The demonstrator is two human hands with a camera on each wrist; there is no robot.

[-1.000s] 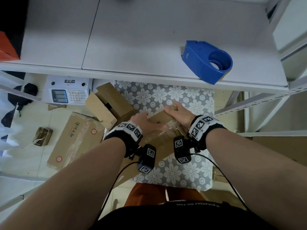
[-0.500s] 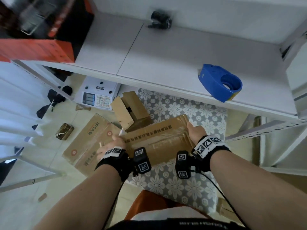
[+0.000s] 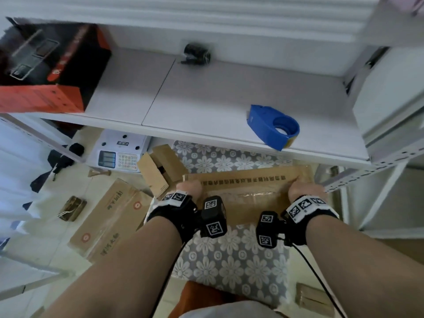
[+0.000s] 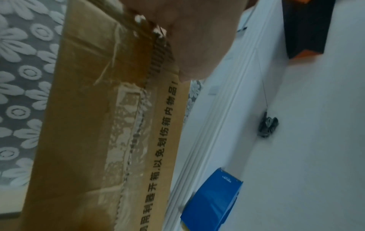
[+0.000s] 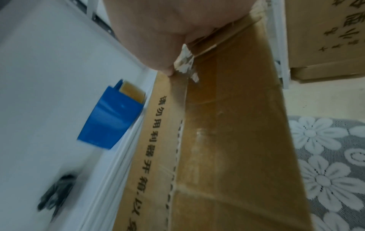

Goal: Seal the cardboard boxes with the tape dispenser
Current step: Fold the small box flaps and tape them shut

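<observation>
Far left, a red-and-black carton (image 3: 46,72) stands on the white shelf (image 3: 206,92), well apart from the work. Below the shelf edge, on the floor at left, lie an electronic scale (image 3: 119,150), a flat printed carton (image 3: 110,216) and a small open carton (image 3: 160,166); these appear to be stock awaiting their turn.

The left hand (image 3: 189,188) grips the left end of the cardboard box (image 3: 247,193). The left wrist view shows the palm against the top edge; the fingers pass behind the board out of sight, so their spread cannot be told beyond the fact that they hold the box. The box is carried level above the floral cloth (image 3: 229,255), just below the near edge of the shelf. Old tape residue and a serrated tear line run along its upper face, beside a row of printed characters.

The right hand (image 3: 302,189) holds the right end in the same manner, thumb side on the printed strip, the remaining fingers hidden. A grip at both ends keeps the long box from tilting; judged from its height, it is being brought up to the shelf as a work surface.

At the right of the shelf, close to its near edge, the blue tape dispenser (image 3: 273,126) lies unused, with tan tape showing at its mouth in the right wrist view. It lies near where the box would land. Sealing has not begun.
</observation>
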